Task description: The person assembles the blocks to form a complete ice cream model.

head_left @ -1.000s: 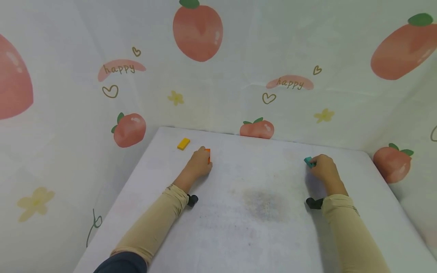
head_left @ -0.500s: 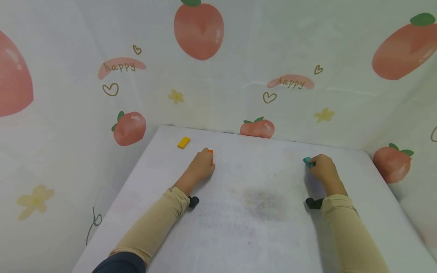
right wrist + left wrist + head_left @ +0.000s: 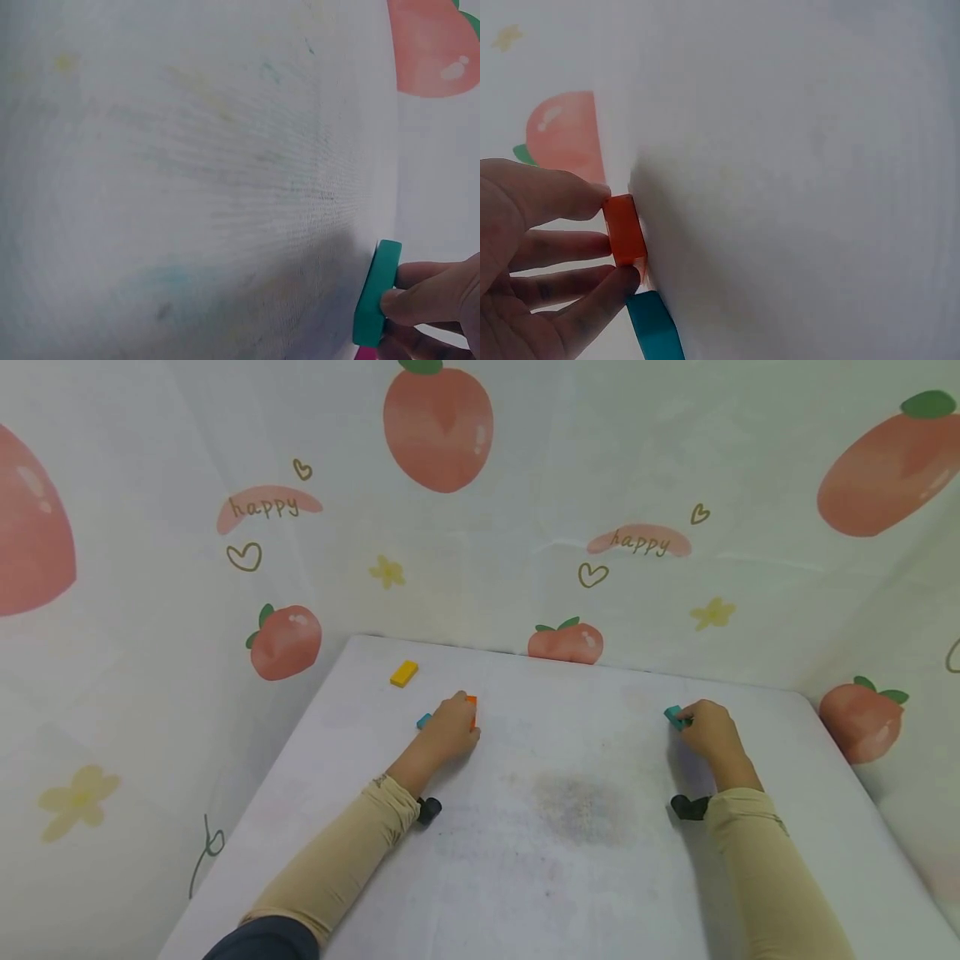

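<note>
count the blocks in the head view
4: yellow block, far back left; blue block partly behind the left hand; orange block in that hand; teal block in the right hand. The hands may hide more.

On my feed the orange block (image 3: 626, 229), blue block (image 3: 655, 328) and teal block (image 3: 374, 286) look smooth; the white tabletop (image 3: 570, 718) is matt and smudged, the peach-print backdrop (image 3: 495, 552) creased like cloth, the tan sleeves (image 3: 337, 852) wrinkled fabric.
</note>
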`<state>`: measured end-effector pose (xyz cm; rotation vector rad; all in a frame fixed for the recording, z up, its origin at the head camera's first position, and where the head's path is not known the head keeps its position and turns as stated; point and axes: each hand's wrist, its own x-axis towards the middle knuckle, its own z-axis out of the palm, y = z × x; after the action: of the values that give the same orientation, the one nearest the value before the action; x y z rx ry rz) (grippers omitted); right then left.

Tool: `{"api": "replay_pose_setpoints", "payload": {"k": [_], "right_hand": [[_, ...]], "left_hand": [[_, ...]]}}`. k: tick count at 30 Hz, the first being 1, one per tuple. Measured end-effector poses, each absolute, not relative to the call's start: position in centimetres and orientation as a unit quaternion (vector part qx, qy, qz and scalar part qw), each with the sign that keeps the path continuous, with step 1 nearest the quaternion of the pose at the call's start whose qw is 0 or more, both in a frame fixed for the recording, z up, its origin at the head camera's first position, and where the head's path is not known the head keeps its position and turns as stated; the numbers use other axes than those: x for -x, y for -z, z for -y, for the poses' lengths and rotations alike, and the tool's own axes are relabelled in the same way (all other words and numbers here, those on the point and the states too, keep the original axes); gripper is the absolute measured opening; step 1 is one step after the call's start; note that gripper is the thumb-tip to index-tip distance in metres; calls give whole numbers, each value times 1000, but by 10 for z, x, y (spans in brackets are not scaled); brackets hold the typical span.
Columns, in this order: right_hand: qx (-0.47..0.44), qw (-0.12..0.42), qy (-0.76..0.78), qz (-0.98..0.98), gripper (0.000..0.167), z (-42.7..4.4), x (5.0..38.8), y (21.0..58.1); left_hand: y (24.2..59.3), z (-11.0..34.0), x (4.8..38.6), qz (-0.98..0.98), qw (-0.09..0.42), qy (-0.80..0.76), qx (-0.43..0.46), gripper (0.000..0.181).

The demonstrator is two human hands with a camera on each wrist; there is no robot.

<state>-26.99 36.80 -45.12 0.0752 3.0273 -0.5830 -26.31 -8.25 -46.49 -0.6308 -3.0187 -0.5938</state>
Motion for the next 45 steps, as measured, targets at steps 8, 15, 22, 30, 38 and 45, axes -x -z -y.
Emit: {"api": "replay_pose_setpoints", "payload": {"k": [8, 15, 22, 30, 38, 45], "right_hand": [[-28, 35, 187, -981, 38, -367, 268, 450], [-12, 27, 190, -981, 38, -365, 268, 450], [-1, 20, 187, -982, 38, -364, 268, 452], [-5, 21, 194, -981, 37, -360, 265, 452], [-5, 23, 196, -980, 38, -357, 264, 453], [1, 22, 198, -980, 35, -354, 263, 454]], "left_hand": [[464, 74, 256, 963, -11, 185, 195, 16], [463, 70, 253, 965, -12, 176, 195, 18], [465, 67, 247, 963, -5, 177, 203, 17], [462, 65, 240, 965, -25, 181, 191, 17], [462, 62, 236, 963, -40, 193, 187, 17], [462, 61, 231, 960, -63, 214, 169, 21]]}}
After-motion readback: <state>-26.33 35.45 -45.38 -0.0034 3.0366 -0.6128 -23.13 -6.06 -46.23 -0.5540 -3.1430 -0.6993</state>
